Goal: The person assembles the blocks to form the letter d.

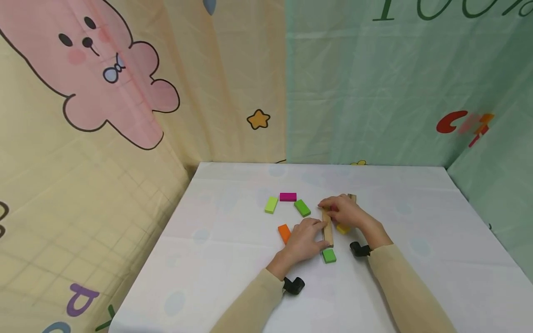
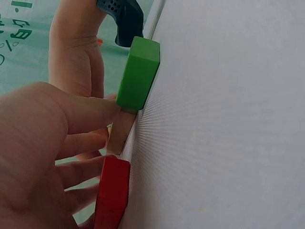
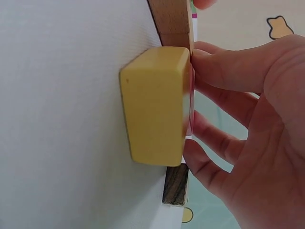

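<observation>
A long light-wood block (image 1: 328, 233) lies on the white table between the two hands. The left hand (image 1: 303, 239) holds its near part, thumb by the near end and fingers along the left side. At the far end, the right hand (image 1: 343, 211) pinches it between thumb and fingers. Just before the near end sits a green block (image 1: 329, 255). A yellow block (image 1: 343, 229) lies beneath the right hand, largely hidden in the head view. An orange-red block (image 1: 284, 233) lies beside the left hand, partly covered by it.
Farther back lie a lime block (image 1: 271, 205), a magenta block (image 1: 288, 197) and another green block (image 1: 302, 208). A wooden piece with a dark end (image 3: 175, 185) shows beyond the right hand. Printed curtains (image 1: 233, 83) stand behind the table (image 1: 200, 277).
</observation>
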`<state>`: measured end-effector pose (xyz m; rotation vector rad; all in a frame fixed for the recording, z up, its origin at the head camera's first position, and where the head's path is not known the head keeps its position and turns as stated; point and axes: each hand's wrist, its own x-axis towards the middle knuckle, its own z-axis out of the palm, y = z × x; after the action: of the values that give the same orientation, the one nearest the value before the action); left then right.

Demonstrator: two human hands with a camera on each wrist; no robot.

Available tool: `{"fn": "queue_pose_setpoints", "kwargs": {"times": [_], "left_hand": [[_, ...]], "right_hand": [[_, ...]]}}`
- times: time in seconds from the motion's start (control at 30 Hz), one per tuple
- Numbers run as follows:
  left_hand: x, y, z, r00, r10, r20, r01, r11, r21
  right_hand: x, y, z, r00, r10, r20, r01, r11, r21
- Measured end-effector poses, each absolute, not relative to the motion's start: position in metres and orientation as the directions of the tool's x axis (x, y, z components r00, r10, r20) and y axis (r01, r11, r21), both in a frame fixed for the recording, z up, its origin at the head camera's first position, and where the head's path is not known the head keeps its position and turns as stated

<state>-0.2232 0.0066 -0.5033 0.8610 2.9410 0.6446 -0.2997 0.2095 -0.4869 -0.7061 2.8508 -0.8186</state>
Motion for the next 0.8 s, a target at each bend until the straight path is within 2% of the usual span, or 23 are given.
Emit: {"fn": "queue_pose_setpoints", "kwargs": {"times": [0.33, 0.6, 0.8], "left_hand": [[-0.222, 0.006, -0.503, -0.843, 0.530, 0.093, 0.524, 0.771, 0.362], [-0.222, 0.007, -0.503, -0.834, 0.541, 0.107, 0.542, 0.766, 0.347], [-0.223, 0.009, -0.504, -0.837, 0.536, 0.107, 0.538, 0.772, 0.340]], "right_hand": [[-0.299, 0.208, -0.483, -0.870, -0.492, 0.033, -0.420, 0.706, -0.570], [-0.295, 0.211, -0.473, -0.916, -0.401, -0.021, -0.307, 0.732, -0.608], [-0.296, 0.221, -0.469, -0.925, -0.381, 0.010, -0.307, 0.730, -0.610]]}}
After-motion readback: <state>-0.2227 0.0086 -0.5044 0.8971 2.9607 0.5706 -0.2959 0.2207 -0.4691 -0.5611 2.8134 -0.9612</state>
